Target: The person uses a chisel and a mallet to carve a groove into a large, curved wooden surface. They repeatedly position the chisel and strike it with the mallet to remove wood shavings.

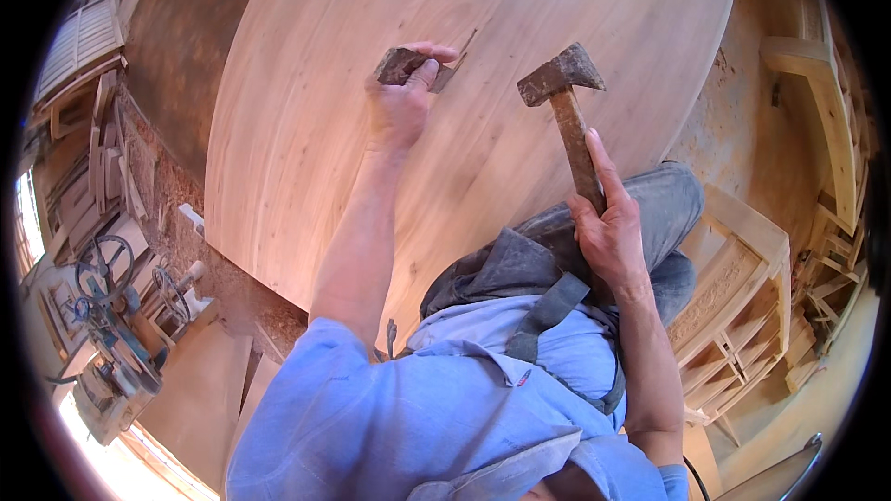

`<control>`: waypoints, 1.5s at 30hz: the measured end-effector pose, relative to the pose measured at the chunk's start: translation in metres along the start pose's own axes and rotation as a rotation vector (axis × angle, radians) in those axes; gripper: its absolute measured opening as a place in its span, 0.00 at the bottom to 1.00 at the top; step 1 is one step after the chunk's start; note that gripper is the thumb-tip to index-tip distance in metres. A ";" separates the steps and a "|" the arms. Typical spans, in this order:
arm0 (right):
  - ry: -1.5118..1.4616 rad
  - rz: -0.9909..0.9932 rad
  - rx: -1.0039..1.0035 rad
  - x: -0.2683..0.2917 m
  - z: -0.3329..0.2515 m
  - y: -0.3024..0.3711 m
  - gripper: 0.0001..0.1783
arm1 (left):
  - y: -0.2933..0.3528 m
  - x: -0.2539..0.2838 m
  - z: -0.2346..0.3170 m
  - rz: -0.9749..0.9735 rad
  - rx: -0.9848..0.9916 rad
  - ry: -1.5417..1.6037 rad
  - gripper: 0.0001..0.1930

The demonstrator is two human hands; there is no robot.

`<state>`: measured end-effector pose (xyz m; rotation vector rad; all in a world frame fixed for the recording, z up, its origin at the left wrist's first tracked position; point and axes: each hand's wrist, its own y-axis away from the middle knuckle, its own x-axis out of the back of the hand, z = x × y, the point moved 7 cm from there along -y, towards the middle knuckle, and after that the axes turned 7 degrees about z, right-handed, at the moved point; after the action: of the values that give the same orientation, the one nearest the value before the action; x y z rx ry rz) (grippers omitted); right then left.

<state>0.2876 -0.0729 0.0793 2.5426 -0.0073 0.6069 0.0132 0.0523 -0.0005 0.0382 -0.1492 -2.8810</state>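
Note:
A broad, pale wooden panel point(306, 158) with a curved edge lies in front of me. My left hand point(403, 107) is closed around a small dark, worn block point(397, 65), whose exact kind I cannot make out. The block is held at the panel's surface, beside a narrow dark slit or splinter point(469, 44) in the wood. In my right hand point(611, 230) is a hatchet point(562, 76), gripped by its wooden handle with the index finger stretched along it. Its rusty head is raised over the panel, the flared edge facing right.
My bent leg point(664, 209) in dark trousers rests at the panel's near right. Carved wooden furniture frames point(733, 269) stand on the right. To the left are a machine with handwheels point(107, 269), stacked wood pieces point(93, 148) and sawdust point(172, 195) on the floor.

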 end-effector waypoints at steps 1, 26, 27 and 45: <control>0.001 0.000 0.000 0.000 0.000 0.000 0.45 | 0.000 0.000 0.000 -0.002 0.012 -0.003 0.07; 0.174 0.022 0.256 0.011 -0.061 -0.006 0.17 | 0.012 -0.018 0.013 -0.025 -0.013 -0.124 0.08; 0.188 0.027 0.251 0.009 -0.057 -0.009 0.15 | 0.010 -0.018 0.012 -0.024 -0.004 -0.113 0.08; 0.625 0.045 0.709 -0.004 -0.079 -0.037 0.09 | 0.028 -0.029 0.016 -0.119 -0.284 -0.423 0.24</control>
<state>0.2552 -0.0027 0.1194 2.8645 0.4416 1.6334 0.0480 0.0345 0.0185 -0.6346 0.1932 -2.9553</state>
